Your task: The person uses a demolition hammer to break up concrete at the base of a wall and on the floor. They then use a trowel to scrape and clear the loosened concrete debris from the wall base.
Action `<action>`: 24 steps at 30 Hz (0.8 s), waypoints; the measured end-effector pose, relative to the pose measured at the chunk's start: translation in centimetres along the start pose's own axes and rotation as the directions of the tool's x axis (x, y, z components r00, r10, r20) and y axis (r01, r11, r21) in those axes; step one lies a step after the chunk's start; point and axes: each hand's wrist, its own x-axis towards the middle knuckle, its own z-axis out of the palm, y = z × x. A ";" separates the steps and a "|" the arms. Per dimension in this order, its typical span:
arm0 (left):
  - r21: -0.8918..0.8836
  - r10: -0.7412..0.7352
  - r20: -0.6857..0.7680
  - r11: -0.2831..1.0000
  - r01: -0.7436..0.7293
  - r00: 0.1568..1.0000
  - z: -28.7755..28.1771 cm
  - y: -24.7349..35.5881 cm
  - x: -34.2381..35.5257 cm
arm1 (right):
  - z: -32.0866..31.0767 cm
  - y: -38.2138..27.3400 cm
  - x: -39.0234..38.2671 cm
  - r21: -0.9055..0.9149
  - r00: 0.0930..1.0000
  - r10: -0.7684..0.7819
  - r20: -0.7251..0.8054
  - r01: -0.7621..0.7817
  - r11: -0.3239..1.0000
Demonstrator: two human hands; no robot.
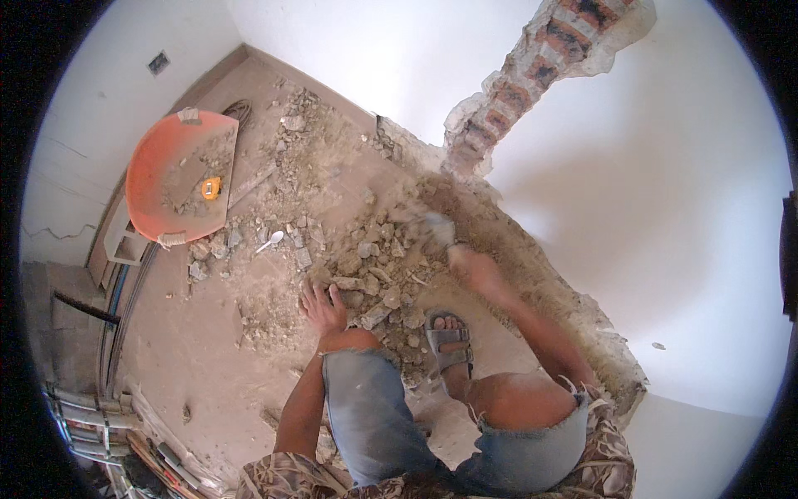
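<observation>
My left hand is just beyond my knee, fingers spread, next to the heap of broken rubble and holding nothing. Low beside the wall, my right hand is closed on a tool with a pale grey blade, which looks like a trowel. Motion smears both the blade and the fingers, and the handle is hidden. The blade is at the loose dirt along the foot of the wall. My sandalled foot stands between the rubble and that wall.
An orange scoop-shaped pan holds dirt and a yellow tape measure. A white plastic spoon lies among stone chips. The white wall has a chased-out brick channel. Pipes and bundled materials lie at lower left.
</observation>
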 end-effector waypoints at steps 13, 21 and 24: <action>-0.015 -0.046 0.070 0.999 0.047 0.996 -1.1 0.6 0.1 | -3.1 1.6 4.0 -0.225 0.972 0.096 -0.212 -0.144 0.964; -0.019 0.003 0.023 1.000 -0.002 1.000 -1.0 0.6 0.2 | 0.0 2.9 4.0 -0.232 0.843 0.467 0.266 -0.414 0.880; -0.024 -0.008 0.020 1.000 0.009 1.000 -0.7 0.5 0.2 | 1.8 1.6 1.4 -0.078 0.925 0.319 0.206 -0.310 0.948</action>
